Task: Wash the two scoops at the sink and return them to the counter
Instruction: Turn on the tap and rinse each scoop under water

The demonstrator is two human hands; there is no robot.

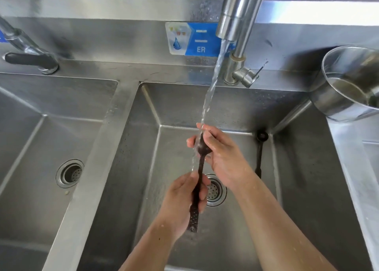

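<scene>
Risks: the wet handle could slide through your left grip point(185, 199), dropping the first scoop point(200, 168) toward the drain point(215, 190). The water stream point(211, 90) strikes the bowl, so tilting it could throw spray over the sink point(127, 127) rim. The second scoop point(259, 156) looks unwashed; don't forget it.

Position: first scoop is near upright, bowl up under the stream. Your left grip is clenched round the lower handle, with the perforated end poking out below. Your right grip point(217, 149) curls round the bowl. The second scoop lies in the same basin, right of your right wrist, and neither grip touches it.
</scene>
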